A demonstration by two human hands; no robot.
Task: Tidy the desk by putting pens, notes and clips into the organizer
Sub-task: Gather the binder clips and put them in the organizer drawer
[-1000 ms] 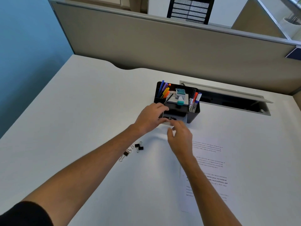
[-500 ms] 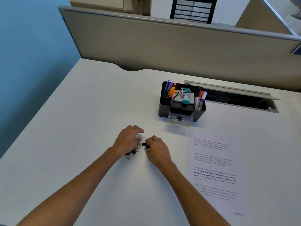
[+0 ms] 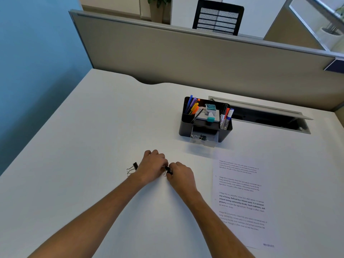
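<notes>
A black desk organizer (image 3: 226, 134) stands on the white desk (image 3: 93, 138), holding coloured pens (image 3: 192, 107), markers (image 3: 226, 115) and a stamp. Its clear front drawer (image 3: 203, 139) is pulled out with a binder clip inside. My left hand (image 3: 151, 166) and my right hand (image 3: 181, 175) meet on the desk in front of it, both pinching a black binder clip (image 3: 168, 170) between them. Another black binder clip (image 3: 132, 168) lies just left of my left hand. My fingers hide whatever else lies under them.
A printed paper sheet (image 3: 242, 198) lies to the right of my hands. Behind the organizer is an open cable slot (image 3: 270, 118) in the desk. A grey partition (image 3: 186, 58) closes the far edge, and a blue wall stands at the left.
My hands left the organizer's drawer and came back to the binder clips on the desk. They now close on one clip together, and the left clip shows beside my left hand.
</notes>
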